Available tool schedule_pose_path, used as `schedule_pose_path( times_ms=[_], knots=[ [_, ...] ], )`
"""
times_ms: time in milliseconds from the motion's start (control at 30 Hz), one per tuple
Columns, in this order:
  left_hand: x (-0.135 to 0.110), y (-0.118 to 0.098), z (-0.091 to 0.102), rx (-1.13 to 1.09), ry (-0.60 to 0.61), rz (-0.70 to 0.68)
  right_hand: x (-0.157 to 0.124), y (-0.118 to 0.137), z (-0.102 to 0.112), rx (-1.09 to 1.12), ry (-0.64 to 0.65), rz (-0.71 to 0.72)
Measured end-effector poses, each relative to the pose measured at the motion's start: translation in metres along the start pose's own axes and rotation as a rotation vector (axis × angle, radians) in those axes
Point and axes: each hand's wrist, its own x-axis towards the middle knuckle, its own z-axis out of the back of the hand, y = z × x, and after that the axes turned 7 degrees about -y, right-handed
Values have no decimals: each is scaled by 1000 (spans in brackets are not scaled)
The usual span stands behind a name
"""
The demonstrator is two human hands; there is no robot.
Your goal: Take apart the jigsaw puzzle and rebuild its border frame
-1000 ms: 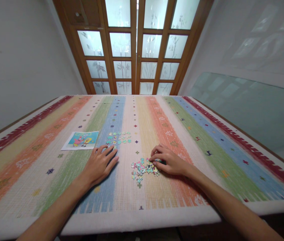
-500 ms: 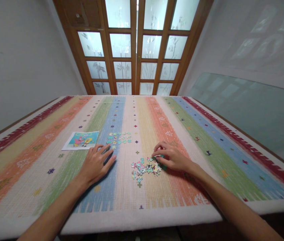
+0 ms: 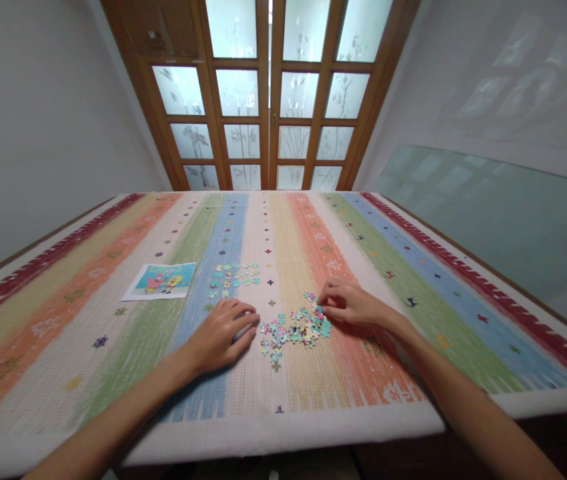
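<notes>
A loose pile of jigsaw puzzle pieces (image 3: 296, 330), mostly teal with pink and yellow, lies on the striped tablecloth in front of me. My left hand (image 3: 226, 335) rests at the pile's left side, fingers loosely bent and apart, nothing visible in them. At the right edge of the pile, my right hand (image 3: 346, 303) has its thumb and index finger closed together on a puzzle piece, mostly hidden by the fingertips. One piece (image 3: 310, 296) lies just above the pile. Farther off to the left, several separate pieces (image 3: 234, 275) are laid out in rough rows.
A printed cartoon picture (image 3: 166, 281) lies flat left of the rows. The striped tablecloth (image 3: 148, 373) covers the whole table, whose near edge is close to me. Wooden doors with frosted panes (image 3: 271, 100) stand beyond, and a pale green panel (image 3: 488, 213) is at the right.
My left hand has moved right and nearer, from beside the laid-out rows to the pile, uncovering pieces there. My right hand has shifted slightly right, and a piece now shows above the pile.
</notes>
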Motion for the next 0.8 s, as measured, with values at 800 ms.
schedule_pose_path(
  times_ms=[800],
  knots=[
    [96,-21,-61,-321,66,82,0,0,1,230,48,-178]
  ],
)
